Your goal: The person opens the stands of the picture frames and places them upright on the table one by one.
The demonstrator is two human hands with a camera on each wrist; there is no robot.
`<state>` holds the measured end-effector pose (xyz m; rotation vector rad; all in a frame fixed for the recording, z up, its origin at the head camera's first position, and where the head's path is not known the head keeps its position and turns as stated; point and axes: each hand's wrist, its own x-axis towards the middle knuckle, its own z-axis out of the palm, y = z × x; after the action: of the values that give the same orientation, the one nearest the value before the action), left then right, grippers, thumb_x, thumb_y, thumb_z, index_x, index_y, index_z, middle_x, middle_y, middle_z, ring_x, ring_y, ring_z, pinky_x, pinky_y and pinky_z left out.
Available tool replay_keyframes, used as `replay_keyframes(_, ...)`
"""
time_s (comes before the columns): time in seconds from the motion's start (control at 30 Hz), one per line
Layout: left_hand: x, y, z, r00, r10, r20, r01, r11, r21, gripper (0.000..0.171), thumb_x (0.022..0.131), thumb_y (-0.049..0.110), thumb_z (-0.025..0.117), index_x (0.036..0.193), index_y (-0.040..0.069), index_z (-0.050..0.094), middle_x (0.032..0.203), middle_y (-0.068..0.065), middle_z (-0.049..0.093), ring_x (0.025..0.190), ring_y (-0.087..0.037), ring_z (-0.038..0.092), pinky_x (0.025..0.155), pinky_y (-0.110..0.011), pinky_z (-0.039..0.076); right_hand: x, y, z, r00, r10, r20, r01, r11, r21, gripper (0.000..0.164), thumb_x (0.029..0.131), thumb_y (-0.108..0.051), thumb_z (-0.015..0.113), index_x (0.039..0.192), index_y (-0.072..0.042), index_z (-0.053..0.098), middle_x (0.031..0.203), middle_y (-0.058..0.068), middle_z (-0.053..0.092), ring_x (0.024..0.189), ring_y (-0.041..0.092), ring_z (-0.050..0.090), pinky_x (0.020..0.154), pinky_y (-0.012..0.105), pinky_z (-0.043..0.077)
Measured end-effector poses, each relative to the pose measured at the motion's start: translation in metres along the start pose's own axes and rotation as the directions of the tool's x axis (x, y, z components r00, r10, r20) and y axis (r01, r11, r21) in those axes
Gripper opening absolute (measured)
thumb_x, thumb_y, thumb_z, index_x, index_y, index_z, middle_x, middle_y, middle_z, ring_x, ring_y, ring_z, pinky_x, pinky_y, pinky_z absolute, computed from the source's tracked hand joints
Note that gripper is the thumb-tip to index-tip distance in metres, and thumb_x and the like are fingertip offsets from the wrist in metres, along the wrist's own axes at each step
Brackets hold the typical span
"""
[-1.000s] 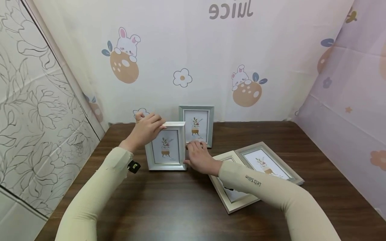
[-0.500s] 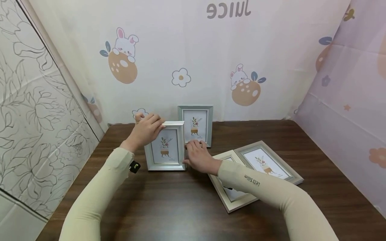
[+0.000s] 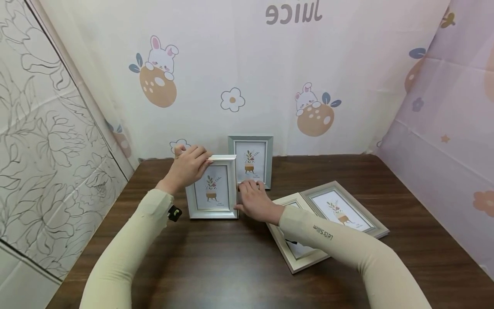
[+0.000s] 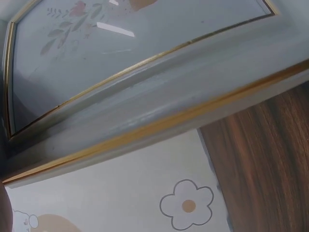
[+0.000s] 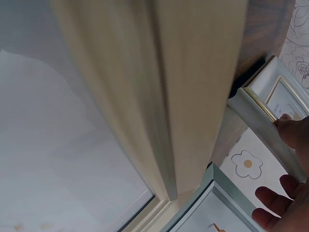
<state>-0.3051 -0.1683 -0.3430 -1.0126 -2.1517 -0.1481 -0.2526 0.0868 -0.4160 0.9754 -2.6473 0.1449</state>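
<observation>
Barely a shift | your left hand [image 3: 189, 166] pinches the upright silver-white rectangular picture frame [image 3: 211, 189] atop, left of centre; right hand [image 3: 256, 202] loosely bent, thumb touching its right edge | uneven push could topple it

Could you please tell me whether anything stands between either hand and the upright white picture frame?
Nothing visible does: the left hand grips the top of the white frame, and the right hand touches its right edge with the thumb. The grayish-green frame stands behind, not between.
</observation>
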Motion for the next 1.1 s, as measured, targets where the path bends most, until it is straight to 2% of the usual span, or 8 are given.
replay_keyframes(0.33,-0.001,0.004,0.001,0.998,-0.064,-0.002,0.064,0.998,-0.02,0.03,0.097,0.026,0.06,0.117,0.005,0.07,0.105,-0.009,0.066,0.095,-0.028,0.058,0.086,-0.057,0.024,0.0,0.004,-0.006,0.998,-0.001,0.069,-0.002,0.999,0.042,0.059,0.094,-0.044,0.067,0.127,0.001,0.05,0.127,0.018,0.053,0.119,0.034,0.047,0.098,0.055,0.033)
replay_keyframes(0.57,0.002,0.011,0.002,0.997,-0.074,-0.026,0.072,0.996,-0.056,0.054,0.105,0.046,0.038,0.126,0.004,0.066,0.108,-0.011,0.066,0.097,-0.029,0.059,0.086,-0.056,0.027,-0.006,0.016,-0.01,0.998,-0.011,0.056,0.006,0.997,0.083,0.051,0.095,-0.04,0.066,0.123,0.001,0.051,0.125,0.017,0.053,0.118,0.035,0.047,0.097,0.056,0.032)
replay_keyframes(0.63,0.003,0.015,0.002,0.997,-0.072,-0.023,0.071,0.996,-0.057,0.052,0.104,0.044,0.041,0.13,0.004,0.063,0.109,-0.011,0.065,0.099,-0.03,0.059,0.086,-0.055,0.029,-0.008,0.022,-0.011,0.999,-0.001,0.049,-0.003,0.996,0.089,0.049,0.096,-0.036,0.066,0.123,0.001,0.051,0.126,0.017,0.052,0.12,0.035,0.046,0.097,0.057,0.031)
replay_keyframes(0.7,0.005,0.019,0.002,0.997,-0.074,-0.018,0.073,0.995,-0.065,0.057,0.105,0.047,0.038,0.132,0.003,0.061,0.112,-0.013,0.064,0.103,-0.031,0.059,0.086,-0.055,0.031,-0.011,0.028,-0.012,0.999,0.007,0.05,-0.011,0.996,0.087,0.047,0.096,-0.035,0.066,0.124,0.0,0.051,0.127,0.017,0.052,0.12,0.034,0.045,0.097,0.057,0.03)
replay_keyframes(0.8,0.008,0.026,0.002,0.998,-0.059,-0.011,0.058,0.996,-0.069,0.06,0.106,0.05,0.033,0.136,0.004,0.058,0.117,-0.014,0.063,0.108,-0.032,0.057,0.086,-0.055,0.032,-0.015,0.039,-0.015,0.997,0.004,0.076,-0.01,0.997,0.081,0.046,0.097,-0.034,0.064,0.125,0.0,0.05,0.128,0.017,0.05,0.12,0.034,0.044,0.097,0.058,0.029)
replay_keyframes(0.87,0.01,0.032,0.003,0.999,-0.035,-0.015,0.033,0.997,-0.074,0.069,0.106,0.055,0.022,0.136,0.005,0.058,0.119,-0.013,0.062,0.109,-0.031,0.057,0.088,-0.055,0.032,-0.018,0.046,-0.019,0.995,-0.005,0.101,-0.003,0.997,0.078,0.046,0.098,-0.033,0.063,0.127,0.0,0.049,0.131,0.017,0.048,0.121,0.035,0.043,0.097,0.058,0.028)
replay_keyframes(1.1,0.018,0.052,0.003,0.997,0.08,-0.021,-0.081,0.994,-0.072,0.062,0.107,0.049,0.025,0.14,0.005,0.054,0.12,-0.011,0.061,0.11,-0.028,0.054,0.089,-0.052,0.034,-0.028,0.069,-0.028,0.992,-0.004,0.129,-0.001,0.999,0.039,0.044,0.098,-0.03,0.063,0.125,0.001,0.05,0.13,0.019,0.048,0.122,0.036,0.042,0.096,0.059,0.028)
